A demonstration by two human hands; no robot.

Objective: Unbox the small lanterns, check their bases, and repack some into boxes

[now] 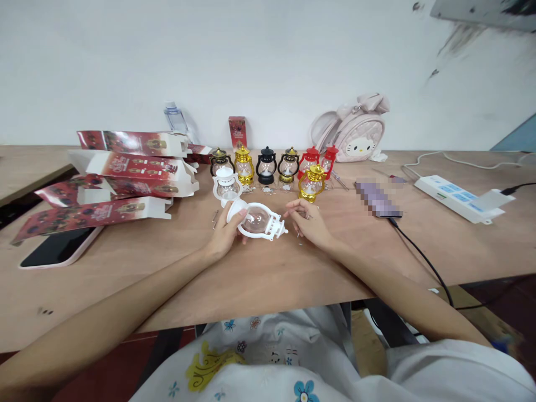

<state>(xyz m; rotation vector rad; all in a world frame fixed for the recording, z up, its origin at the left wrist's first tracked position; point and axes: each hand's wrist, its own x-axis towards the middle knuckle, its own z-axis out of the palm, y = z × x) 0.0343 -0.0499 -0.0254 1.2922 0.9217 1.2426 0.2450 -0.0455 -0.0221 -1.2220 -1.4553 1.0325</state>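
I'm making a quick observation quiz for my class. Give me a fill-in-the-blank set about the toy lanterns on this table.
1. The left hand holds a lantern whose frame is ____.
2. That lantern lies on its ____, not upright.
3. The right hand holds no lantern; the lantern nearest it is ____.
4. The bag by the wall is ____ in colour.

Missing words: white; side; gold; pink
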